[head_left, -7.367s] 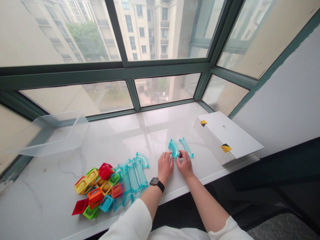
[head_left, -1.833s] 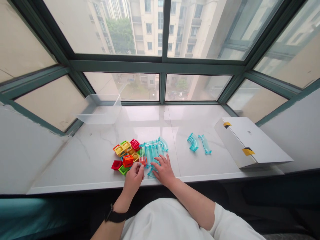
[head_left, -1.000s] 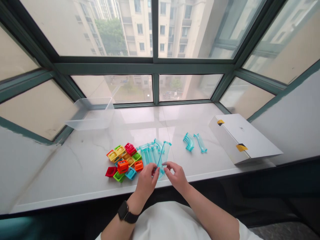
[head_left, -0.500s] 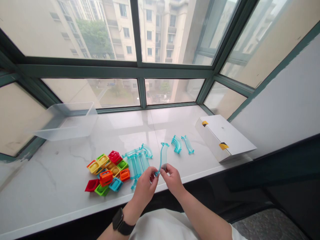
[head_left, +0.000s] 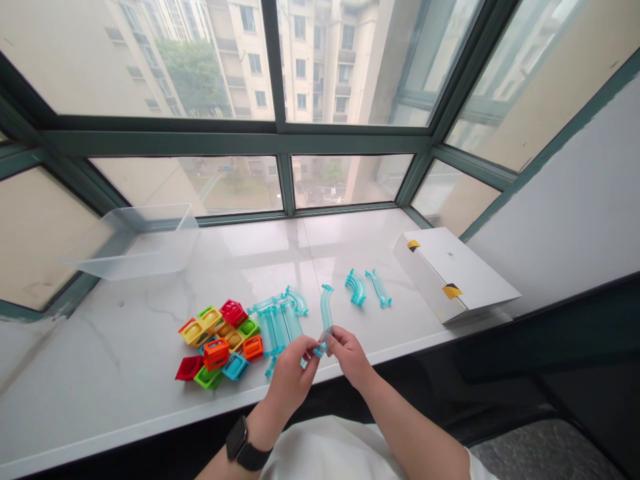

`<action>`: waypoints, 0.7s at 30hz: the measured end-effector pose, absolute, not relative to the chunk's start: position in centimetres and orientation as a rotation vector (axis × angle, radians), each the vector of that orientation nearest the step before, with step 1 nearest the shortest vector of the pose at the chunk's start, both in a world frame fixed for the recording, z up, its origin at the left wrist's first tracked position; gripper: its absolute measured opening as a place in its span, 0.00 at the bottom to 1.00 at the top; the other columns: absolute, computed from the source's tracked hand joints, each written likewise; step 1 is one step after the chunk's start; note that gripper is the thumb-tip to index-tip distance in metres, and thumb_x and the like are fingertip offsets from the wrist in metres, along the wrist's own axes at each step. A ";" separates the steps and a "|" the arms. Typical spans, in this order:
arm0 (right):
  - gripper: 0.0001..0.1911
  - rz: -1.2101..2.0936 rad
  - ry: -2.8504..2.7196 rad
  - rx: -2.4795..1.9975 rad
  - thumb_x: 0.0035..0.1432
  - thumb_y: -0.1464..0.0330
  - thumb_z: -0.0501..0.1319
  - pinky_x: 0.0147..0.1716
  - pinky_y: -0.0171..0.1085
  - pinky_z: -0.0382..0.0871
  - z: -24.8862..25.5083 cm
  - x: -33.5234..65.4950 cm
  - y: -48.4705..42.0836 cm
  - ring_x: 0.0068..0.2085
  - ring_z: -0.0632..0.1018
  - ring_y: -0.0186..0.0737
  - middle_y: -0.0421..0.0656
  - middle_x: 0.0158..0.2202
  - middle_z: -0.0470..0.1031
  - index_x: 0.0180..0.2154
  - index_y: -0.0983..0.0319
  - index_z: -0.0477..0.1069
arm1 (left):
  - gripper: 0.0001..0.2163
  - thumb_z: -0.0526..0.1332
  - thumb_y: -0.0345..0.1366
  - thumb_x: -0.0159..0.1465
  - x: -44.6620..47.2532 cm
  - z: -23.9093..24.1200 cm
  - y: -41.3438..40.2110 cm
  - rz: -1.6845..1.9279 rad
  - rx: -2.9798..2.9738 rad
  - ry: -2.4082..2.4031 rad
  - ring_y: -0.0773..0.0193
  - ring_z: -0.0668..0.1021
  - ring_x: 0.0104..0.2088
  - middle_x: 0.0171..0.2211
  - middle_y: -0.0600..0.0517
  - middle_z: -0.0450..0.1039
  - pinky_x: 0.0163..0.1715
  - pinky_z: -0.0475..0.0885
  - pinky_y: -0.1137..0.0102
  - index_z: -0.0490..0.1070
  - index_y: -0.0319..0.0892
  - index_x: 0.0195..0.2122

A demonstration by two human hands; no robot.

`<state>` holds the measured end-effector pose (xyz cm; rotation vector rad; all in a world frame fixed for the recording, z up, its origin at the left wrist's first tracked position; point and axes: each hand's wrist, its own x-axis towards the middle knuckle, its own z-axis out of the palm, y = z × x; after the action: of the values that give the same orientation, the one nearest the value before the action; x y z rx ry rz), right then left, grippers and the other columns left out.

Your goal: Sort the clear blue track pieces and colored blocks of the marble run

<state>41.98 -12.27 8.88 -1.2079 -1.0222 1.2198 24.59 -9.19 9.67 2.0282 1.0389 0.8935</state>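
We hold a thin see-through blue track piece (head_left: 327,310) standing up. Its low end is pinched tight between the fingers of our left hand (head_left: 289,375) and our right hand (head_left: 351,357), and the top sticks up above them. Just left of our hands lies a heap of more blue track pieces (head_left: 278,331), beside a pile of bright plastic blocks (head_left: 217,343). To the right are a curved blue piece (head_left: 356,287) and a thin blue piece (head_left: 379,288), then a white box (head_left: 450,273). A clear plastic tub (head_left: 140,250) sits far left on the white stone sill (head_left: 350,247).
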 end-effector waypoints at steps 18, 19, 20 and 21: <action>0.20 1.070 -0.553 -1.257 0.53 0.50 0.73 0.36 0.40 0.66 9.1 46.6 -10.5 0.30 0.68 0.37 0.38 0.25 0.70 0.34 0.60 0.82 | 0.05 0.58 0.31 0.66 24.8 10.3 -9.3 0.841 2.008 1.000 0.64 0.76 0.31 0.31 0.55 0.75 0.35 0.72 0.71 0.73 0.46 0.38; 0.20 1.065 -0.551 -1.258 0.53 0.50 0.73 0.37 0.40 0.66 8.9 46.6 -10.6 0.30 0.69 0.37 0.38 0.24 0.70 0.34 0.60 0.81 | 0.04 0.59 0.33 0.67 24.8 10.6 -9.3 0.828 1.957 1.009 0.64 0.76 0.31 0.30 0.55 0.74 0.34 0.72 0.71 0.73 0.46 0.39; 0.20 1.066 -0.552 -1.256 0.54 0.50 0.72 0.38 0.40 0.66 8.6 46.6 -10.6 0.30 0.69 0.37 0.38 0.24 0.70 0.35 0.60 0.82 | 0.04 0.59 0.36 0.69 24.8 10.8 -9.3 0.816 1.910 1.015 0.65 0.75 0.30 0.29 0.55 0.73 0.34 0.71 0.71 0.73 0.45 0.39; 0.20 1.072 -0.553 -1.250 0.55 0.50 0.72 0.38 0.39 0.67 8.5 46.7 -10.7 0.30 0.69 0.37 0.38 0.24 0.70 0.35 0.60 0.82 | 0.05 0.59 0.38 0.70 24.7 11.1 -9.3 0.808 1.873 1.018 0.65 0.75 0.30 0.29 0.55 0.72 0.33 0.71 0.72 0.72 0.45 0.38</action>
<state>46.66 -10.66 8.48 -1.2497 -0.5529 1.0722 24.74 -9.31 11.06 1.8732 1.0182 0.8075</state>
